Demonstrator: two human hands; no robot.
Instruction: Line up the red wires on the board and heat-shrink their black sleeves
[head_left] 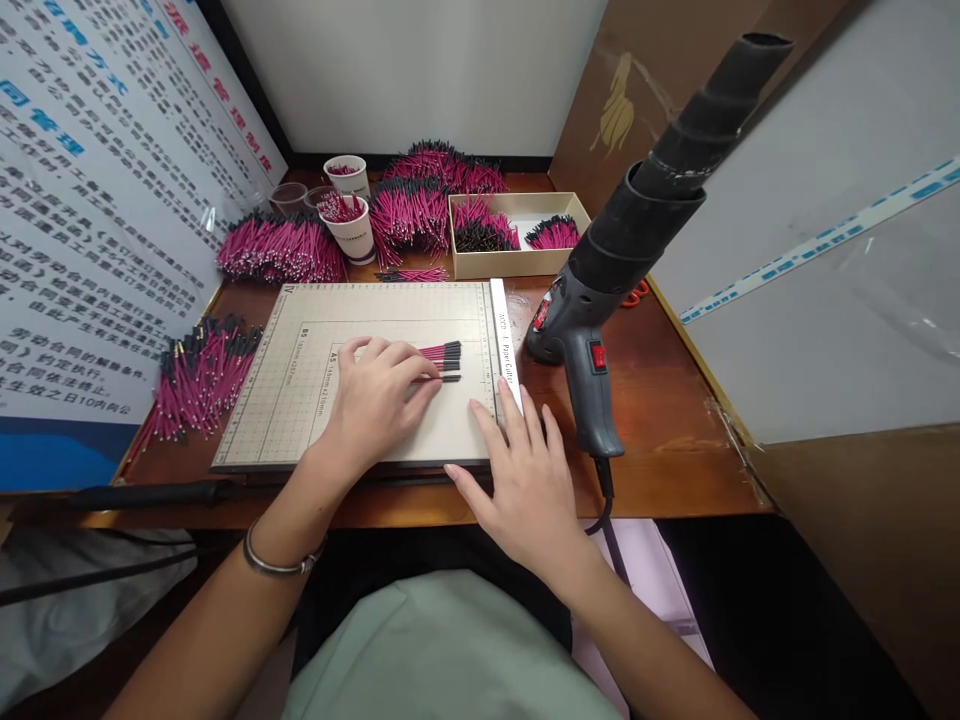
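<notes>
Several short pink wires with black sleeved ends (450,354) lie side by side on a paper cutter board (405,305) printed with a grid. My left hand (379,395) rests over their pink ends, which its fingers hide. Its thumb and index finger pinch one separate wire (451,379), whose black end points right. Spread fingers and an empty palm mark my right hand (529,470), lying at the board's lower right corner. Its fingertips touch the white edge strip (504,335) of the cutter.
A heat gun (589,330) stands nozzle-up right of the board. Behind it are wire piles (281,248), paper cups (352,235) holding wires, and a shallow box (517,264). Another wire pile (206,375) lies left. Red-handled scissors (637,293) sit behind the heat gun. Panels enclose the desk.
</notes>
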